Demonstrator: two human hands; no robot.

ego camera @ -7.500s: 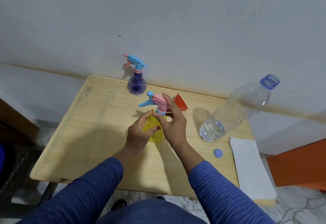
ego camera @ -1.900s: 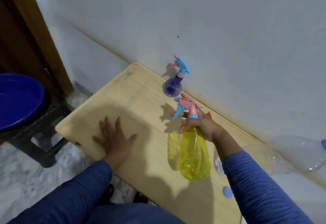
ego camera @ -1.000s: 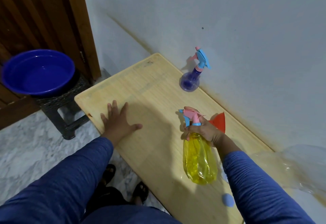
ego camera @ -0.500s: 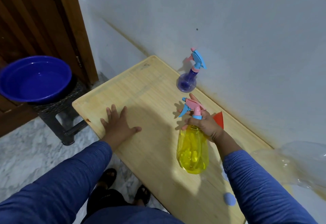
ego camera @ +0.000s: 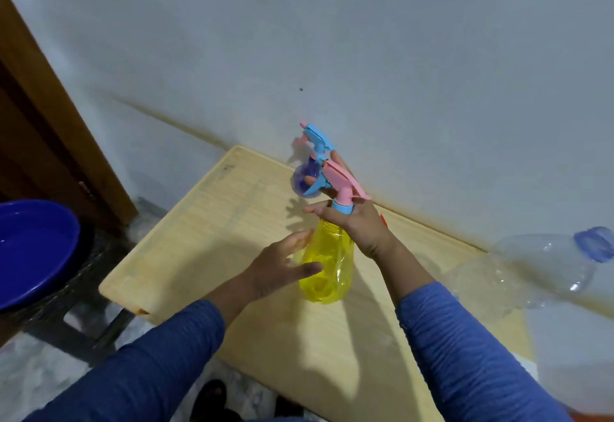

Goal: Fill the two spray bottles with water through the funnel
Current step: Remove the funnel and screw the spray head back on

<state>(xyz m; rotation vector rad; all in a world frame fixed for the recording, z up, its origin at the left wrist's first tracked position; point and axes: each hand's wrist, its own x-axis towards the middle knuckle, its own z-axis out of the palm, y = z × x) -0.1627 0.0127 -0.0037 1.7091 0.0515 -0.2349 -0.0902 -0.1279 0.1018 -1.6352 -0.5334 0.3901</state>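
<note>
My right hand grips the neck of the yellow spray bottle, which has a pink and blue trigger head and is lifted above the wooden table. My left hand is beside the bottle's left side with fingers spread, touching or almost touching it. The purple spray bottle stands at the back against the wall, partly hidden behind the yellow bottle's trigger. Only a sliver of the red funnel shows behind my right wrist. A clear plastic water bottle with a blue neck lies blurred at the right.
A blue basin sits on a dark stool left of the table, in front of a brown wooden door. A grey wall runs behind the table. White paper lies at the table's right end. Marble floor shows below.
My left hand has left the table's front edge and come up to the yellow bottle's side. My right hand has raised the bottle a little. The view has swung back to the right.
</note>
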